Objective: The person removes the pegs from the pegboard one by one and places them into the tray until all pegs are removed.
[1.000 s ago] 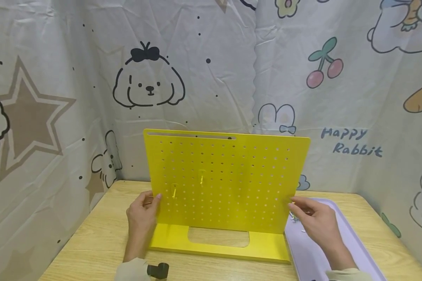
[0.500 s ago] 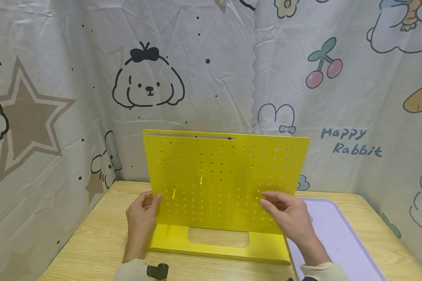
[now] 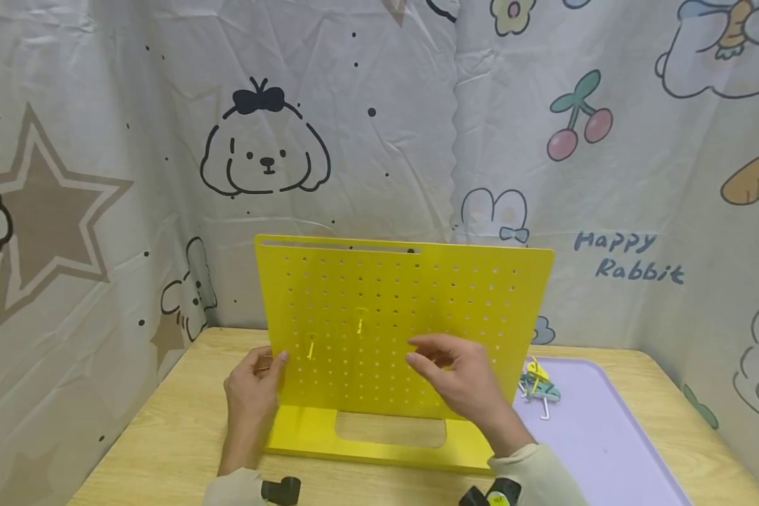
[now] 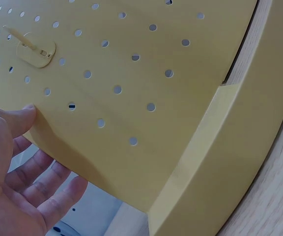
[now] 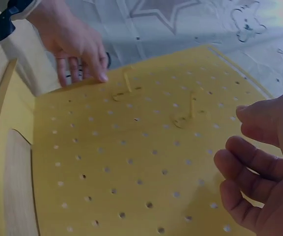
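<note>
A yellow pegboard [image 3: 430, 316] stands upright on its base on the table. My left hand [image 3: 253, 390] grips its left edge, thumb on the front face [image 4: 26, 118] and the other fingers behind. Two small yellow hooks are mounted on the board: one lower left [image 3: 311, 347], one higher near the middle [image 3: 360, 322]. In front of the board's right half hovers my right hand [image 3: 462, 372], fingers loosely bent. In the right wrist view, nothing shows between the right fingers [image 5: 244, 167].
A lilac tray [image 3: 607, 436] lies right of the board, holding a small pile of hooks [image 3: 540, 385], yellow, green and white. The wooden table [image 3: 171, 422] carries everything. A printed curtain [image 3: 386, 140] hangs behind and at both sides.
My right hand has moved left, from the board's right edge by the tray to in front of the board, uncovering the hooks in the tray. My left hand keeps its grip.
</note>
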Demonstrator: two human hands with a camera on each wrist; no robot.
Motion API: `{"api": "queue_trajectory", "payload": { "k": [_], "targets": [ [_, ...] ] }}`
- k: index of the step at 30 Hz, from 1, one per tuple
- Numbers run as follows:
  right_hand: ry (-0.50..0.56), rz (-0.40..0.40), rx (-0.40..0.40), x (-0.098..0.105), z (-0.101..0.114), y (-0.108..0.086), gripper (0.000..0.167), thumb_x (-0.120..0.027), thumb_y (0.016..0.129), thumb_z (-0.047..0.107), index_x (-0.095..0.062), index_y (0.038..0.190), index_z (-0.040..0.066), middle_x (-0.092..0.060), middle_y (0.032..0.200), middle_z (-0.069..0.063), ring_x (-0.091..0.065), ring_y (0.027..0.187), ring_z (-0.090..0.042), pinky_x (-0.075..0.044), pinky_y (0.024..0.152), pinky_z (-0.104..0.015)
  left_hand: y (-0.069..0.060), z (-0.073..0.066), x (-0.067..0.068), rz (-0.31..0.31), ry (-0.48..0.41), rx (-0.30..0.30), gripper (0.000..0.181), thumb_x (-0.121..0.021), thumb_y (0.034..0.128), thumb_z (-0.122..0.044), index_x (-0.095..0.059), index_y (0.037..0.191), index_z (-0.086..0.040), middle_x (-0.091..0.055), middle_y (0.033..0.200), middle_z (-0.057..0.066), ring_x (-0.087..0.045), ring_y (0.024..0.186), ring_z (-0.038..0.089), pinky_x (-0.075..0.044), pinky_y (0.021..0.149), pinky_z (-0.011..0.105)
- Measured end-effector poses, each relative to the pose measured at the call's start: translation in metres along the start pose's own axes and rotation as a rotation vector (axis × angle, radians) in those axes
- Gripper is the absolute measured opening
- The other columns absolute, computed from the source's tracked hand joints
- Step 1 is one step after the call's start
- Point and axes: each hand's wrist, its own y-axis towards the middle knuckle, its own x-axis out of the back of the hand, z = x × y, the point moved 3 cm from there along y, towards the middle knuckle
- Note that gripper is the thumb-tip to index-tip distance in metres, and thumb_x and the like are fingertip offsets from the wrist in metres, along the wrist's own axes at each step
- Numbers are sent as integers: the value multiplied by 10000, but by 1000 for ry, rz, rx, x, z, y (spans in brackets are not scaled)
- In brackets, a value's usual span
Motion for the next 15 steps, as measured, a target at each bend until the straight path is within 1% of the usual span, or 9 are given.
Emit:
{"api": "queue_trajectory", "payload": {
  "k": [3, 7, 12, 15],
  "targets": [
    [12, 36, 19, -10, 2, 5, 216, -726, 938, 148, -739, 1126, 42, -718, 930, 44, -651, 775, -90, -561, 697, -304, -1, 1, 0, 4, 0, 4, 355, -673, 969, -376, -692, 1158, -76, -715, 1010, 129, -693, 923, 301, -557, 805, 473],
    [36, 62, 44, -22, 5, 11, 219, -718, 943, 144, -735, 1132, 34, -716, 935, 28, -644, 779, -107, -560, 703, -314, -1, 1, -1, 4, 2, 1, 348, -671, 973, -367, -689, 1158, -73, -713, 1021, 136, -692, 927, 302, -561, 803, 471],
    [56, 90, 18, -34, 10, 21, 229, -714, 948, 161, -733, 1149, 52, -705, 941, 51, -626, 787, -113, -555, 721, -312, -1, 0, -1, 0, 10, 0, 336, -673, 975, -350, -689, 1161, -71, -713, 1020, 138, -692, 919, 301, -562, 802, 469],
    [64, 93, 7, -41, 13, 27, 229, -718, 946, 173, -735, 1151, 72, -705, 943, 63, -625, 787, -112, -555, 720, -310, -1, -1, -1, -4, 9, -2, 327, -674, 975, -342, -691, 1158, -71, -713, 1015, 134, -692, 914, 297, -562, 800, 468]
  ]
}}
